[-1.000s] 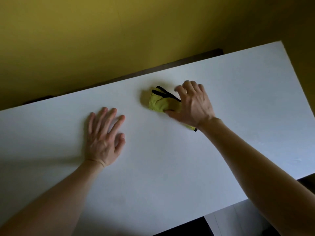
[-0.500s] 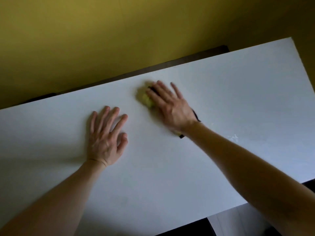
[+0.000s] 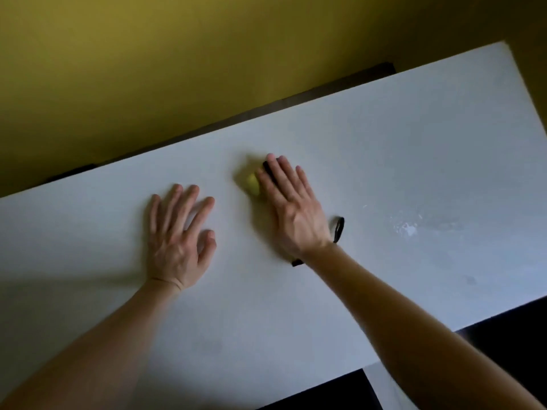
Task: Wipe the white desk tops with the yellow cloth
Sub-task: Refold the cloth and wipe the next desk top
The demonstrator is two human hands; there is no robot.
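Observation:
The white desk top (image 3: 384, 161) fills most of the view. My right hand (image 3: 291, 211) lies flat on the yellow cloth (image 3: 253, 184), pressing it onto the desk near the middle. Only a small yellow edge shows left of the fingers, and black trim pokes out by the fingertips and the wrist. My left hand (image 3: 177, 238) rests flat on the desk to the left, fingers spread, holding nothing.
A yellow wall (image 3: 177, 69) runs behind the desk, with a dark gap along the far edge. Whitish smears (image 3: 410, 229) mark the surface right of my right hand. The desk's near edge (image 3: 414, 347) drops to a dark floor at bottom right.
My right hand has slid the cloth left and nearer to me, flattening over it so the cloth is mostly covered. My left hand has stayed planted.

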